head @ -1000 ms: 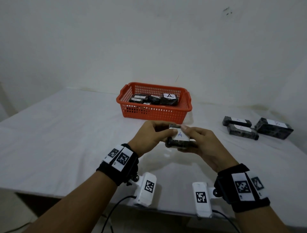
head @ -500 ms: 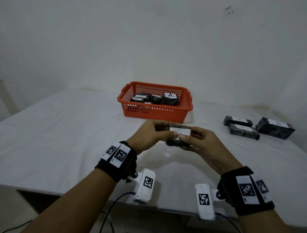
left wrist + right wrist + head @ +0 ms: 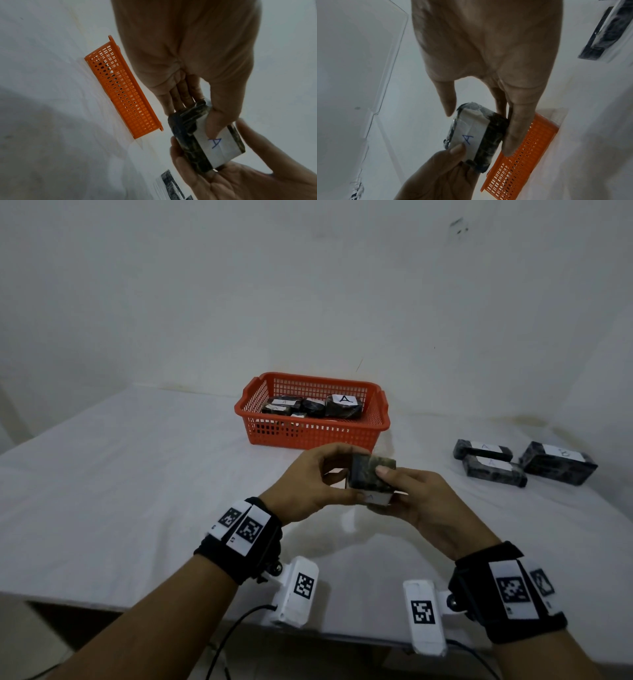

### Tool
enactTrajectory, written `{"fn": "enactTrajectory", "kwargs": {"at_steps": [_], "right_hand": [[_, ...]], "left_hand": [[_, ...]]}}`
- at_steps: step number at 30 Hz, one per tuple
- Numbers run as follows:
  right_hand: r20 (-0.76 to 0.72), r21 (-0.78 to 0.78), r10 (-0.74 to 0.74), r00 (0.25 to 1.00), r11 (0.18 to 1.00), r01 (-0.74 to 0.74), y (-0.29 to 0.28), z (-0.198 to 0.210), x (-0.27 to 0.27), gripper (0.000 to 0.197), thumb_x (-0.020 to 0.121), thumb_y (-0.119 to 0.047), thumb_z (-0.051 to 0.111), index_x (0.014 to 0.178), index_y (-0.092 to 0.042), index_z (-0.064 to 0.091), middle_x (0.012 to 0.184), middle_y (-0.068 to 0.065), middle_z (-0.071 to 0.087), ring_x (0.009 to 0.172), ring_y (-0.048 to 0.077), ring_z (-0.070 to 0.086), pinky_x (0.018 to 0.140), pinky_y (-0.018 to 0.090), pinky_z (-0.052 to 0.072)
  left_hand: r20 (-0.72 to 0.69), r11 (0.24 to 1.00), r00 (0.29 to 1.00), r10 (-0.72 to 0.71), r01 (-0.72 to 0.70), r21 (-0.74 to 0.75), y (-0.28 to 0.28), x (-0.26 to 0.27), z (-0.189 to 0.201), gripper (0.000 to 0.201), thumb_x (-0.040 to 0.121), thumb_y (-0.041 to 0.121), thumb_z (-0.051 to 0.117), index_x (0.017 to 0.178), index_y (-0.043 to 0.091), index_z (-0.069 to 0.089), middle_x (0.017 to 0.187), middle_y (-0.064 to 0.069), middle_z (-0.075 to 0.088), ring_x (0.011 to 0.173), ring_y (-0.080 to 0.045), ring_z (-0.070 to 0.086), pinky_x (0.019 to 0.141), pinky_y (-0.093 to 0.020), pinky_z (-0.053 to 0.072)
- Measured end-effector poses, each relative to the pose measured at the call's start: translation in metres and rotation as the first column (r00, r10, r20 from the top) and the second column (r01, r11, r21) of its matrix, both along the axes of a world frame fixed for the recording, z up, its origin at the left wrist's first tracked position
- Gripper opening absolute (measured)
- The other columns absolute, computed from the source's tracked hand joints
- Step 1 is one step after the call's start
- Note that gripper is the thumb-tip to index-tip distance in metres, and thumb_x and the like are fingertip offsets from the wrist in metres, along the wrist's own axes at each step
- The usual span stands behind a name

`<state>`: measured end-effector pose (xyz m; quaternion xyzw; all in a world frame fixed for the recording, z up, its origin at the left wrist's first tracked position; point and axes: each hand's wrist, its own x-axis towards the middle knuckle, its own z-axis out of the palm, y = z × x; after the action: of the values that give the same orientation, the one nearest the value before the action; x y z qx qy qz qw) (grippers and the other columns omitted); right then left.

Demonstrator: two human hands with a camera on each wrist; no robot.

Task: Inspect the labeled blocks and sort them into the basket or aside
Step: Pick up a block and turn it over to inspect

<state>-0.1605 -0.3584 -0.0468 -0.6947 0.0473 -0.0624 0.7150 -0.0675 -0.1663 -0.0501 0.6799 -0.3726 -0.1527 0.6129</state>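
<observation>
Both hands hold one dark marbled block (image 3: 371,477) above the table, just in front of the orange basket (image 3: 318,436). My left hand (image 3: 308,484) pinches its left end, thumb on the white label. My right hand (image 3: 414,494) grips its right end, one finger laid over the top. The label (image 3: 216,143) bears a blue letter A and faces toward me and down; the same label (image 3: 469,139) shows in the right wrist view. The basket holds several dark labeled blocks (image 3: 342,405), one marked A.
Three dark labeled blocks (image 3: 493,462) lie on the white table (image 3: 120,491) to the right of the basket. A white wall stands close behind. The table's front edge runs just below my wrists.
The block has been turned between my hands: its A label, which faced up a second ago, now faces toward me and down, and the dark side is on top.
</observation>
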Motion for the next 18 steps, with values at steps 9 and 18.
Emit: {"fn": "enactTrajectory", "kwargs": {"at_steps": [9,18], "right_hand": [[0.017,-0.047,0.03,0.999,0.998,-0.029,-0.0016,-0.0087,-0.0045,0.042,0.086,-0.036,0.07,0.117,-0.007,0.076,0.113,0.013,0.078,0.114,0.027,0.072,0.096,0.037,0.056],[0.043,-0.036,0.066,0.997,0.997,-0.065,-0.0049,-0.0067,-0.0077,0.044,0.085,-0.028,0.073,0.122,-0.004,0.073,0.117,0.017,0.077,0.118,0.03,0.071,0.105,0.041,0.052]], "left_hand": [[-0.138,0.998,0.989,0.054,-0.05,0.028,-0.0037,-0.0045,0.0022,0.036,0.093,0.019,0.072,0.125,0.003,0.068,0.115,-0.01,0.075,0.107,-0.019,0.073,0.088,-0.028,0.06],[-0.096,0.998,0.993,0.07,-0.07,0.008,-0.0019,-0.0026,0.0012,0.038,0.09,0.016,0.075,0.127,0.007,0.068,0.116,-0.007,0.075,0.11,-0.017,0.072,0.097,-0.03,0.057]]}}
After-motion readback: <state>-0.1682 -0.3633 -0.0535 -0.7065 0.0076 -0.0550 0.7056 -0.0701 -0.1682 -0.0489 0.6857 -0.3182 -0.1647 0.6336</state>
